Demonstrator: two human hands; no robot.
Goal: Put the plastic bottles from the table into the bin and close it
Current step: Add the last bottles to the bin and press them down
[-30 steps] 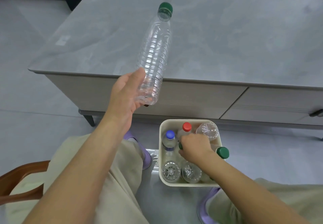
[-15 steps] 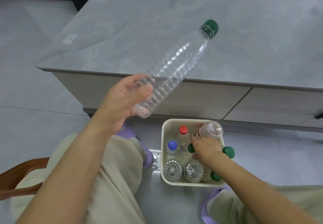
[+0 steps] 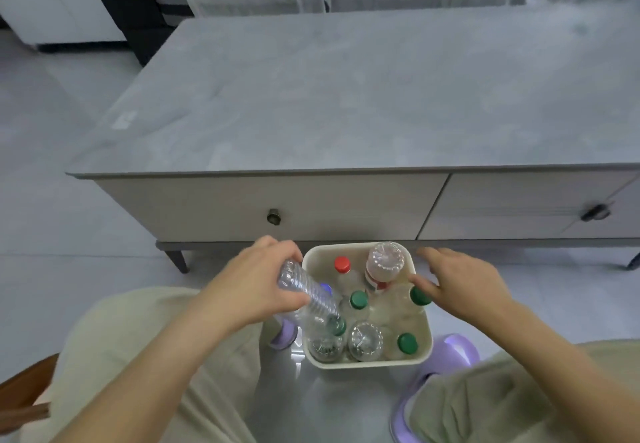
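The table (image 3: 363, 103) fills the upper view, its grey top bare in the part shown, so the bottles seem to have all left it. The person sits facing its near edge, knees apart, which leaves floor between the feet for the bin (image 3: 424, 328); it stands just below the table's front edge, within reach of both arms.

The bin is nearly full. Bottles stand packed inside, some cap up and some base up, probably to nest the narrow necks against wide bodies: a red cap (image 3: 342, 264) near the far left corner, a base-up bottle (image 3: 385, 262) at the far right corner, green caps toward the middle and the right wall, two clear bases along the near wall.

The left hand (image 3: 256, 287) is clasped around the base end of a clear bottle (image 3: 308, 295), fingers and thumb wrapped on it. The bottle slants cap-down over the bin's left wall, its green cap (image 3: 337, 325) already among the others near the near left corner, aimed at what looks like the last gap.

The right hand (image 3: 457, 287) is spread, holding nothing, over the bin's right wall. Its fingertips (image 3: 417, 281) lie at a green-capped bottle (image 3: 419, 296), perhaps nudging it aside, though contact is hard to confirm. No lid is in view.
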